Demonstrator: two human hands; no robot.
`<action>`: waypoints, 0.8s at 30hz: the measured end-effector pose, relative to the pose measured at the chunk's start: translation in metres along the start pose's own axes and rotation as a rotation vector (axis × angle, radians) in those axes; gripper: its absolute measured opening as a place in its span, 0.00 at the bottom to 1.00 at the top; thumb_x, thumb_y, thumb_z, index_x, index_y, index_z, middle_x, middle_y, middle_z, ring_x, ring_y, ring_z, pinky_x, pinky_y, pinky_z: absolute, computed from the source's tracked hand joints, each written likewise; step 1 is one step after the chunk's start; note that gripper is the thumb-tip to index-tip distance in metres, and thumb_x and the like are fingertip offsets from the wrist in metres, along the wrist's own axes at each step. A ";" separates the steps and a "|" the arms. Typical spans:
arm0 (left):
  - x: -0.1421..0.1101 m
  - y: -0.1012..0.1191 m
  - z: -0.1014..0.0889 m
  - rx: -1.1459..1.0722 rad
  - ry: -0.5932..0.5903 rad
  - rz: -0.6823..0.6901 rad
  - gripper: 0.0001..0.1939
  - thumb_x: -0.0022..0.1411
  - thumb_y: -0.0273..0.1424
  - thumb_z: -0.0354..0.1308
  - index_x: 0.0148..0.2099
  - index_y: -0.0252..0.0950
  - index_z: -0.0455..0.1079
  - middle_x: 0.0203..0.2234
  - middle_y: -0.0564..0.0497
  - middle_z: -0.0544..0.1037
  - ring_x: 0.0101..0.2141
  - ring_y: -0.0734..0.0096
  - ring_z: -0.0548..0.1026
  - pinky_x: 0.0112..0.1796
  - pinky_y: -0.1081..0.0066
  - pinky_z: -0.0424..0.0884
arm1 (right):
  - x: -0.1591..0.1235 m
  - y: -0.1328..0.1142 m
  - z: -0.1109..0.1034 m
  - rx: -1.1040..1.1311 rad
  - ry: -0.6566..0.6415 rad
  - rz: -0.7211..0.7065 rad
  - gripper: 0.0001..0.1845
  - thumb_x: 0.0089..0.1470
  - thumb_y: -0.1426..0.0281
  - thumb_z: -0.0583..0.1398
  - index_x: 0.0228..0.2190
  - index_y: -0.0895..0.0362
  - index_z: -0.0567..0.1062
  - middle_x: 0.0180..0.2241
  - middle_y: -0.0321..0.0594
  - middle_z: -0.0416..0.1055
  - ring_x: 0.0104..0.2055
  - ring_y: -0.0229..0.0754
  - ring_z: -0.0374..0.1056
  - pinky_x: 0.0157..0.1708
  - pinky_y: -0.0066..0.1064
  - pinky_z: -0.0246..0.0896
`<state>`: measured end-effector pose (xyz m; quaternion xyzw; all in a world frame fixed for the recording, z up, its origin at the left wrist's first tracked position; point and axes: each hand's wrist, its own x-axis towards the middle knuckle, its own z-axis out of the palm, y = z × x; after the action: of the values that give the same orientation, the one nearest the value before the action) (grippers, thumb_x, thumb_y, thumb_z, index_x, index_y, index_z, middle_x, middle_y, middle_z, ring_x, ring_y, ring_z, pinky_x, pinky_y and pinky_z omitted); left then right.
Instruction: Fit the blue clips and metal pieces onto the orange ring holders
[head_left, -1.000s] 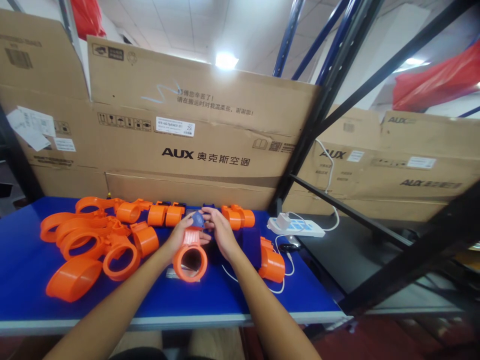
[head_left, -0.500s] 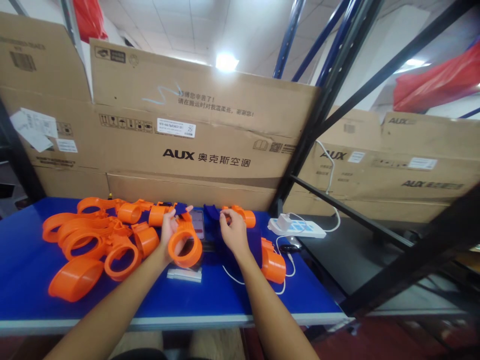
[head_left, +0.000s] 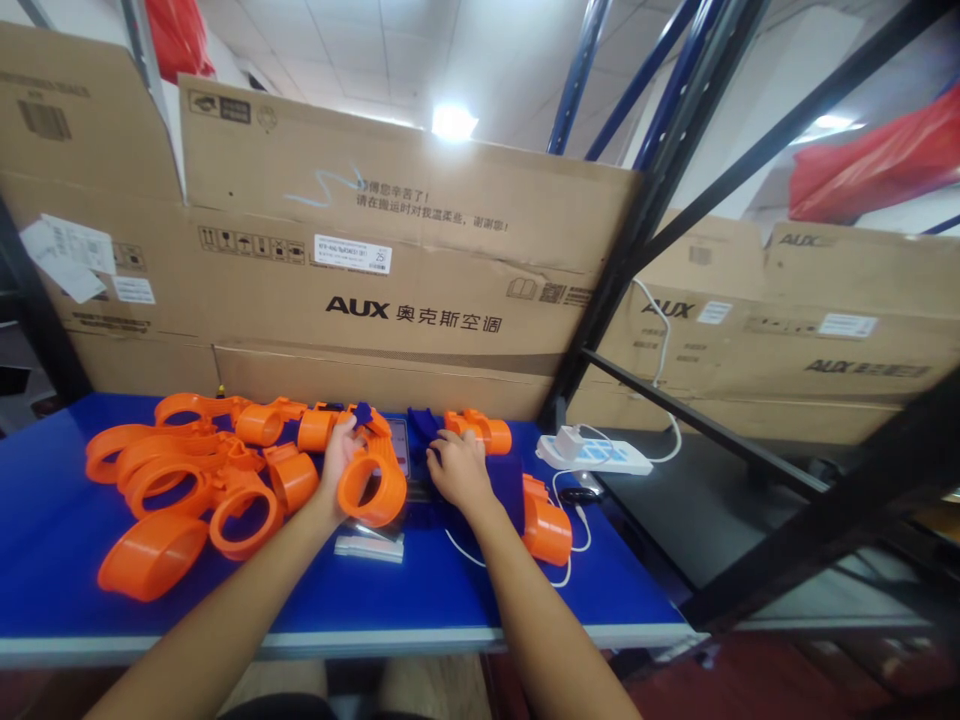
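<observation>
My left hand [head_left: 341, 458] is closed on an orange plastic ring part [head_left: 373, 488]. Its wide ring hangs toward me, and a small dark blue piece [head_left: 363, 411] sits at its upper end. To the right, my right hand [head_left: 459, 470] reaches palm down over a dark blue container [head_left: 508, 490], its fingers bent and apart. Nothing shows between them, though the fingertips are partly hidden. Just beyond that hand lies another orange ring part [head_left: 493, 435]. One more orange ring part [head_left: 547, 530] rests against the container's right side.
Several orange ring parts [head_left: 244, 522] are heaped on the left of the blue table [head_left: 300, 610]. A phone [head_left: 399, 445] lies between my hands, with a white flat object [head_left: 369, 548] nearer me. On the right are a white power strip [head_left: 600, 455] and cables. Cardboard [head_left: 420, 270] stands behind.
My right hand has gone from pinched fingers to spread ones, lower over the blue container. The ring part in my left hand has tilted slightly, and its blue piece now points up.
</observation>
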<state>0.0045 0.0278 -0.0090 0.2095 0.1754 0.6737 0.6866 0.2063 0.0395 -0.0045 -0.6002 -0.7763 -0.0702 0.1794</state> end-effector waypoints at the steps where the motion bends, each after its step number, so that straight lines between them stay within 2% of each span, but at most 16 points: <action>1: 0.000 0.000 -0.001 0.008 -0.008 -0.002 0.15 0.60 0.39 0.62 0.43 0.33 0.74 0.30 0.46 0.80 0.27 0.64 0.78 0.30 0.66 0.75 | 0.000 0.000 -0.001 -0.005 -0.001 0.001 0.17 0.66 0.63 0.54 0.43 0.52 0.82 0.58 0.45 0.71 0.54 0.57 0.61 0.51 0.46 0.52; 5: 0.001 -0.001 -0.003 0.019 -0.022 -0.024 0.16 0.58 0.40 0.64 0.42 0.34 0.73 0.28 0.48 0.79 0.25 0.64 0.77 0.28 0.67 0.74 | 0.001 0.000 -0.002 -0.046 -0.018 -0.012 0.19 0.67 0.63 0.51 0.42 0.53 0.82 0.59 0.44 0.70 0.54 0.57 0.62 0.51 0.46 0.52; 10: 0.002 0.000 -0.003 0.009 0.000 -0.052 0.17 0.57 0.40 0.65 0.44 0.35 0.72 0.28 0.48 0.79 0.26 0.64 0.78 0.29 0.67 0.74 | 0.001 -0.003 0.001 -0.147 -0.077 -0.057 0.22 0.68 0.66 0.49 0.46 0.57 0.81 0.62 0.49 0.67 0.56 0.61 0.61 0.51 0.50 0.52; 16: 0.002 0.000 -0.005 0.028 -0.027 -0.062 0.18 0.57 0.41 0.65 0.44 0.34 0.72 0.29 0.46 0.79 0.26 0.64 0.77 0.31 0.66 0.74 | 0.001 -0.006 0.003 -0.191 -0.102 -0.059 0.22 0.68 0.68 0.48 0.44 0.59 0.81 0.54 0.54 0.73 0.54 0.61 0.63 0.48 0.50 0.54; 21: 0.002 -0.001 -0.005 0.026 -0.025 -0.048 0.16 0.58 0.40 0.64 0.44 0.36 0.71 0.29 0.48 0.79 0.27 0.65 0.77 0.32 0.66 0.75 | 0.003 -0.006 0.006 -0.156 -0.086 -0.085 0.19 0.66 0.69 0.51 0.43 0.58 0.82 0.57 0.54 0.70 0.54 0.61 0.62 0.48 0.50 0.53; 24: 0.001 -0.001 -0.004 0.014 -0.016 -0.061 0.14 0.60 0.39 0.62 0.44 0.35 0.72 0.29 0.48 0.79 0.26 0.65 0.77 0.32 0.67 0.75 | 0.003 -0.005 0.007 -0.129 -0.084 -0.085 0.19 0.65 0.73 0.50 0.40 0.58 0.82 0.51 0.54 0.74 0.52 0.60 0.63 0.48 0.49 0.53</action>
<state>0.0031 0.0291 -0.0123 0.2142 0.1812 0.6496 0.7067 0.1991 0.0436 -0.0095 -0.5795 -0.8017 -0.1023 0.1048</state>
